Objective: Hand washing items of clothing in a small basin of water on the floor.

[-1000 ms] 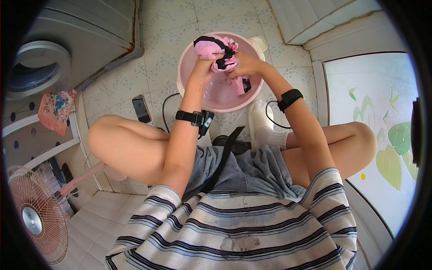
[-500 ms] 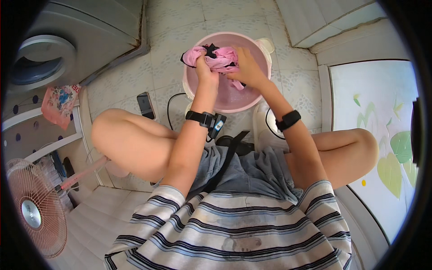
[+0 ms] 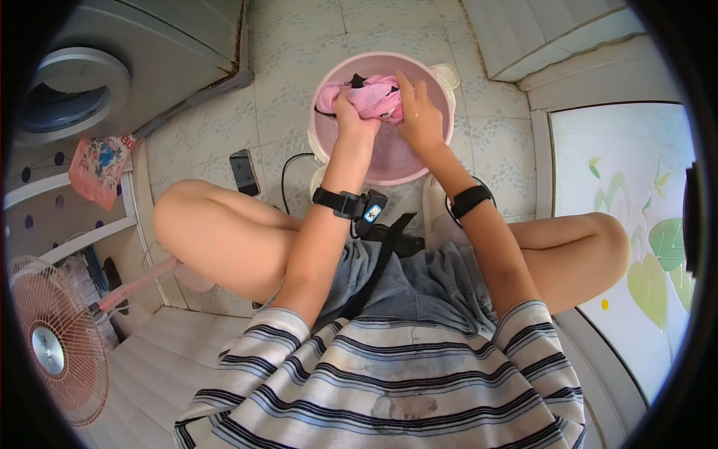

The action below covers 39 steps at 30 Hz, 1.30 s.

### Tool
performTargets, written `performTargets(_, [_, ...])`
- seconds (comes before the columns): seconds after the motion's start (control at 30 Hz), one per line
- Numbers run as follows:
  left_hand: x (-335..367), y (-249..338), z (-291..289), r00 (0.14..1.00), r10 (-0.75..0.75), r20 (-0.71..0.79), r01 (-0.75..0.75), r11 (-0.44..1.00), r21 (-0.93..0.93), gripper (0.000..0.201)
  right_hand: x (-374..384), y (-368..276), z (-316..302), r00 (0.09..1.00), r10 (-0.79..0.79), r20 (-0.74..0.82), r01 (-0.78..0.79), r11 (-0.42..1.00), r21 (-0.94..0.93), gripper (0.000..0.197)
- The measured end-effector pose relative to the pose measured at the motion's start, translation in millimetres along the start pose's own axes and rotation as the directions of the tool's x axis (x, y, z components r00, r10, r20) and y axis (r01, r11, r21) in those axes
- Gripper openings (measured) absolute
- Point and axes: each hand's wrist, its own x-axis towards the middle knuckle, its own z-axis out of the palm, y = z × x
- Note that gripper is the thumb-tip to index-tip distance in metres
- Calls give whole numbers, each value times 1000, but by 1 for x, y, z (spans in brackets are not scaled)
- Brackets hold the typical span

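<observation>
– What do you see from where you stand, starting at the left?

– Well to the left of the hands, a pink fan [image 3: 52, 344] stands low on the floor, and above it a flowered cloth [image 3: 97, 166] hangs beside a grey washing machine [image 3: 71, 93]. Nearer the left hand, a dark phone [image 3: 244, 172] lies flat on the tiled floor [image 3: 288, 75].

– And the hands themselves?

– The left hand [image 3: 351, 118] is curled tight around a pink garment [image 3: 372, 97]; its fingers clamp a bunched fold. The right hand [image 3: 417, 116] presses on the same cloth just beside it, fingers straight and close together, palm down.

– How does the cloth look?

– Crumpled into a wet lump, bright pink with black trim at its edges. It sits inside a round pink basin [image 3: 441, 146], at the far side, just above shallow water.

– Any packages or labels?

– I can make out none. To the right of the right hand there is only a white panel with green leaf shapes [image 3: 658, 262].

– Anything on the arms?

– A black band on each wrist.
</observation>
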Motion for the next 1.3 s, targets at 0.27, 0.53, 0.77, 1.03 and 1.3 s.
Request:
performTargets(0.27, [4,-1,-2,845,447,293,-531,764,367,19,24,17,17,975,-128,179,50,921,386,28])
performTargets(0.53, [15,9,1,811,199,550,-496,733,465,18,29,25,0,823,-210,528,-277,663,695,20])
performTargets(0.77, [28,5,-20,837,108,537,-348,862,369,31,27,21,-24,616,-176,768,-542,613,575,17])
performTargets(1.03, [27,13,-16,853,-11,521,-335,753,566,37,11,16,-7,713,-145,686,-509,567,648,19])
performTargets(1.3, [33,13,-26,896,99,432,-289,869,402,37,26,22,-2,549,-265,792,-427,726,539,30])
